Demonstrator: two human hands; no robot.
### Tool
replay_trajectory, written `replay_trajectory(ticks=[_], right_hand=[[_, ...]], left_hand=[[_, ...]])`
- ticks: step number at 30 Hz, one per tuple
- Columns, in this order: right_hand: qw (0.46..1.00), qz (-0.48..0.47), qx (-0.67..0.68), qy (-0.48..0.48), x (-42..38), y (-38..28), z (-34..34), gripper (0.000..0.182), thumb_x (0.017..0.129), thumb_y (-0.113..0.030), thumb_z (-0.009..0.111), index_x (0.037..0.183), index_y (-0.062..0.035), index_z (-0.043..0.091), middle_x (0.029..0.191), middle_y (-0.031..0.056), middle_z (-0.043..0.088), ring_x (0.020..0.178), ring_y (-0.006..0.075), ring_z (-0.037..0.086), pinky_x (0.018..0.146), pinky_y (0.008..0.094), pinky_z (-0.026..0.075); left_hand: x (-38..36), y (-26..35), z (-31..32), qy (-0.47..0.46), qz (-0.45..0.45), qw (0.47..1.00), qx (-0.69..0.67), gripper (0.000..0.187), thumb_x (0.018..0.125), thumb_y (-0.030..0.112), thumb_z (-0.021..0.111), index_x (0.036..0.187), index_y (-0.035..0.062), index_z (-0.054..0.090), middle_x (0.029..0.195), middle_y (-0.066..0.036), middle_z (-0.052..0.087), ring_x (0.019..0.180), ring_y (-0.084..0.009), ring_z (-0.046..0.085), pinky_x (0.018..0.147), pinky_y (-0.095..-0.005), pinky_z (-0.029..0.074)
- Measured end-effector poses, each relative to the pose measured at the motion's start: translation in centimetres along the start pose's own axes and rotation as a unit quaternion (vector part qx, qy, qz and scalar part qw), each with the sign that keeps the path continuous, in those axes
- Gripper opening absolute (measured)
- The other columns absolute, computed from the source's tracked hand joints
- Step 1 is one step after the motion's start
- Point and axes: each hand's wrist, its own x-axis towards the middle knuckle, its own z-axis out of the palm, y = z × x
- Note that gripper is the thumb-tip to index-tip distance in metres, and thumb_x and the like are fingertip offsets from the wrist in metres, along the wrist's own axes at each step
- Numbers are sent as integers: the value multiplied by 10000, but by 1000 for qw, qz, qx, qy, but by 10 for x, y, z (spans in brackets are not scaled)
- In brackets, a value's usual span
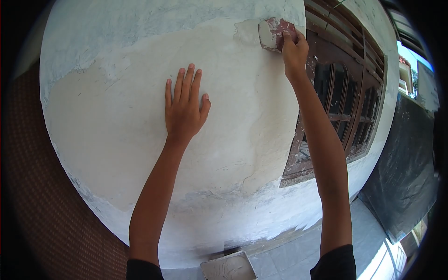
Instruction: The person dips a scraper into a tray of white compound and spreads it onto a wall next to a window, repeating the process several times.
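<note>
My right hand (pixel 295 53) grips a flat reddish-brown putty scraper (pixel 275 35) smeared with pale filler. The scraper is against the upper part of the wall (pixel 224 130), close to the window frame. Lower and to the left, my left hand (pixel 185 109) is open, its palm toward the wall and its fingers spread and pointing up. A smooth beige coat covers the middle of the wall, with bluish-white patches around its edges.
A brown wooden window (pixel 338 93) is right of the scraper. Below stands a tray of pale filler (pixel 229 267) on the grey tiled floor (pixel 284 254). A dark sheet (pixel 401 168) hangs at the right; a brown woven-looking surface (pixel 42 186) borders the left.
</note>
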Motion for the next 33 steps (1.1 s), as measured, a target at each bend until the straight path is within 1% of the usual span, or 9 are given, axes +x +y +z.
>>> replay_trajectory(ticks=[4,6,12,16,18,22,24,30,33], right_hand=[[985,42,163,35,0,-5,-3,349,948,-136,571,1248,38,536,1040,94,635,911,124,608,779,270,498],[992,-81,12,-94,-10,-3,-4,383,946,-149,583,1274,42,525,1039,103,641,972,142,608,830,282,494],[984,71,128,102,9,5,-10,362,937,-169,604,1238,30,569,1097,136,653,1008,178,618,906,304,468],[995,-61,-36,-74,7,17,-13,363,940,-138,589,1252,41,543,1085,135,647,965,171,626,847,288,499],[991,59,87,88,17,18,-16,362,937,-149,599,1241,42,552,1071,129,648,973,170,620,856,292,491],[984,60,149,72,0,7,-20,351,936,-148,594,1229,42,559,1090,130,639,968,172,620,857,296,489],[994,-76,-71,-38,-1,20,-26,371,942,-120,563,1262,60,508,1103,136,622,965,174,619,810,278,509],[981,59,113,147,1,14,-25,343,940,-134,576,1229,48,548,1085,133,632,995,188,616,861,300,487],[996,-67,-33,-51,-2,18,-25,407,940,-119,562,1297,58,478,1127,144,615,1001,188,616,862,286,501]], left_hand=[[0,0,-2,1,-2,1000,-3,548,920,220,519,1442,114,393,1526,-64,352,1429,-238,291,1173,-482,183],[0,0,-2,3,-2,1000,-6,547,919,217,521,1440,112,396,1524,-65,356,1428,-239,294,1173,-483,182],[0,1,-3,7,-1,1000,-8,541,914,207,527,1433,110,407,1520,-66,365,1424,-241,305,1172,-487,183],[0,0,-2,8,3,1000,-4,542,917,209,524,1436,109,402,1522,-66,360,1426,-240,301,1174,-488,183],[0,1,-2,3,1,1000,0,543,919,211,519,1438,109,397,1524,-66,356,1427,-239,298,1175,-487,181],[-1,0,-2,-2,3,1000,8,546,923,217,509,1445,112,385,1527,-66,346,1429,-239,290,1178,-486,176],[-1,0,-1,-1,3,1000,5,544,924,216,508,1444,114,386,1527,-65,346,1429,-239,291,1178,-486,176],[-1,0,0,0,4,1000,10,546,925,216,508,1447,119,381,1530,-60,343,1429,-239,290,1178,-488,174],[0,0,0,5,6,1000,9,548,926,216,507,1449,119,376,1531,-59,339,1430,-239,288,1178,-489,174]])
